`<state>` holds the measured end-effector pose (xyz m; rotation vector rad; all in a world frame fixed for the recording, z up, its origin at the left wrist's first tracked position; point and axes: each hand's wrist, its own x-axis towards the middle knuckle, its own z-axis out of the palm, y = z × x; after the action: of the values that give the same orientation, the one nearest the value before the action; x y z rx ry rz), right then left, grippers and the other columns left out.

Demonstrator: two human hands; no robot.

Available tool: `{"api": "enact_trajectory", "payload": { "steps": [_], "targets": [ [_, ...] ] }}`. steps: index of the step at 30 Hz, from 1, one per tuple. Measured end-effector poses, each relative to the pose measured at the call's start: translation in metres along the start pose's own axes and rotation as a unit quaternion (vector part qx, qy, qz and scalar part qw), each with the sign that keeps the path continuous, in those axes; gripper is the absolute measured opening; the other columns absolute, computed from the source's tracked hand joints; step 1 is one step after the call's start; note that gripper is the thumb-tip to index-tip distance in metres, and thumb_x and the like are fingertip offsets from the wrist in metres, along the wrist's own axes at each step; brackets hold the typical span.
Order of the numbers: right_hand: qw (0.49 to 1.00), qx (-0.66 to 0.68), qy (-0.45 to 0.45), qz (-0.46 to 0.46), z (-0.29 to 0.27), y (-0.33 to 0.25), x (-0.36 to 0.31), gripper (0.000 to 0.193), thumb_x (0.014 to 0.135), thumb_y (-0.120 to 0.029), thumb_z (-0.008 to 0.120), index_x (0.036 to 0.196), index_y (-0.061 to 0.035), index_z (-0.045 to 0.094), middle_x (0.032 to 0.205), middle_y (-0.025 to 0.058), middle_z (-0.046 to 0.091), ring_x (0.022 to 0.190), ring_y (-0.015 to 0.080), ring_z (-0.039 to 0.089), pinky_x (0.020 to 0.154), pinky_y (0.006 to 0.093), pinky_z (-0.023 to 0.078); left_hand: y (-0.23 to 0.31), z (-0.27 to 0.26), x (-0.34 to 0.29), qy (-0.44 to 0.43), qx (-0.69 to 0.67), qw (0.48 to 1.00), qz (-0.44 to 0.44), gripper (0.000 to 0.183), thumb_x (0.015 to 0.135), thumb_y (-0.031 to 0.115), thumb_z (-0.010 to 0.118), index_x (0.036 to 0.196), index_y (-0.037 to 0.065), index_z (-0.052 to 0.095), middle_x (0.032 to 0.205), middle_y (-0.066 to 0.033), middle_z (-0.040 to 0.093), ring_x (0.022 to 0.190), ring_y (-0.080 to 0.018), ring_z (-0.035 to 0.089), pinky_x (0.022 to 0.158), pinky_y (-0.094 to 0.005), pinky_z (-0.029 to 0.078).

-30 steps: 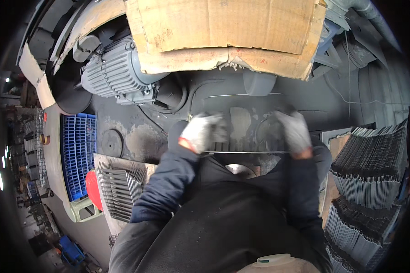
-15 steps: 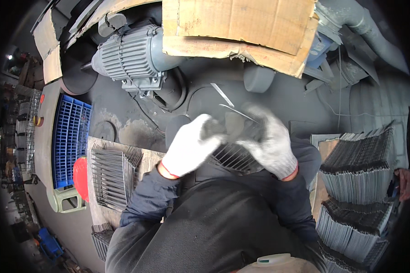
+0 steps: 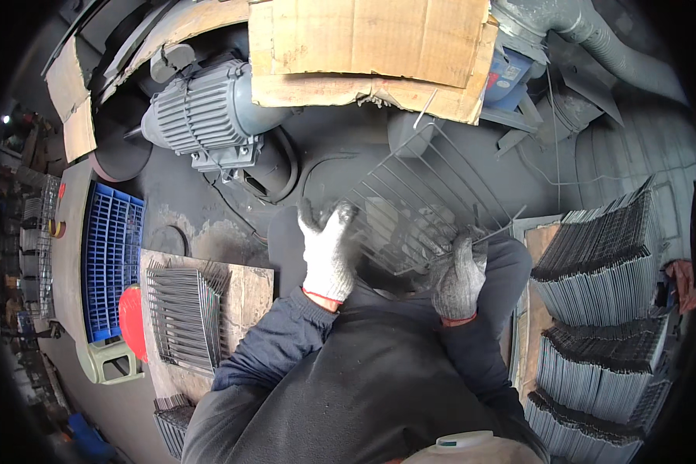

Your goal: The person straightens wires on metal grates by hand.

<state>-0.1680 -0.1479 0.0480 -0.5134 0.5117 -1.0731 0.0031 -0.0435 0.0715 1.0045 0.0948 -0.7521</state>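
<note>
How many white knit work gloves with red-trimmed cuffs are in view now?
2: one glove on the left hand, near the left side of the grey metal wire rack; one on the right hand, gripping that rack's near edge. Others could be hidden elsewhere.

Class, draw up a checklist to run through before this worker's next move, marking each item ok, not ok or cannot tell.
1. Right hand holding the wire rack: ok, it grips the near right corner.
2. Left hand touching the rack: cannot tell; it is beside the left edge, where the view blurs.
3. Both hands gloved: ok.
4. Gloves clean: not ok, there are dark smudges.
5. Rack apart from the cardboard: cannot tell; a wire tip overlaps its lower edge in this view.
</note>
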Motion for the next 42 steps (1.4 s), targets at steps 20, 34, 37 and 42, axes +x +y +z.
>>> {"api": "enact_trajectory", "payload": {
  "steps": [20,34,37,42],
  "targets": [
    [0.911,-0.395,0.029,0.115,-0.036,-0.065,0.091,0.026,0.1,-0.009,0.074,0.124,0.0007,0.073,0.108,0.006,0.078,0.091,0.0125,0.071,0.083,0.0296,0.057,-0.036,0.028,0.08,-0.17,0.265,0.941,-0.125,0.028,0.103,0.018,0.072,0.121,0.0,0.059,0.09,-0.0073,0.07,0.062,-0.0131,0.064,0.054,-0.0295,0.056],
    [0.9,-0.414,0.02,0.135,-0.019,-0.017,0.125,0.023,0.099,-0.011,0.074,0.121,-0.002,0.075,0.106,0.0066,0.077,0.082,0.0116,0.069,0.073,0.0273,0.055,-0.018,0.001,0.131,-0.148,0.249,0.941,-0.175,0.032,0.106,0.019,0.066,0.132,0.003,0.059,0.091,-0.0066,0.068,0.064,-0.0143,0.066,0.054,-0.0308,0.059],
    [0.901,-0.412,0.08,0.108,-0.03,-0.066,0.123,0.015,0.1,-0.011,0.073,0.112,-0.0019,0.073,0.094,0.0036,0.075,0.073,0.0111,0.068,0.063,0.0256,0.052,-0.053,0.045,0.122,-0.213,0.254,0.933,-0.141,0.031,0.106,0.02,0.066,0.13,0.001,0.06,0.095,-0.006,0.069,0.066,-0.0152,0.066,0.056,-0.0312,0.059],
    [0.885,-0.439,0.049,0.143,-0.018,-0.042,0.132,0.013,0.099,-0.015,0.076,0.102,-0.0025,0.074,0.091,0.0031,0.074,0.065,0.0107,0.064,0.057,0.0271,0.049,-0.025,0.04,0.116,-0.116,0.229,0.956,-0.143,0.026,0.105,0.02,0.069,0.121,0.002,0.062,0.094,-0.0047,0.068,0.062,-0.0142,0.065,0.052,-0.03,0.056]
  ]
}}
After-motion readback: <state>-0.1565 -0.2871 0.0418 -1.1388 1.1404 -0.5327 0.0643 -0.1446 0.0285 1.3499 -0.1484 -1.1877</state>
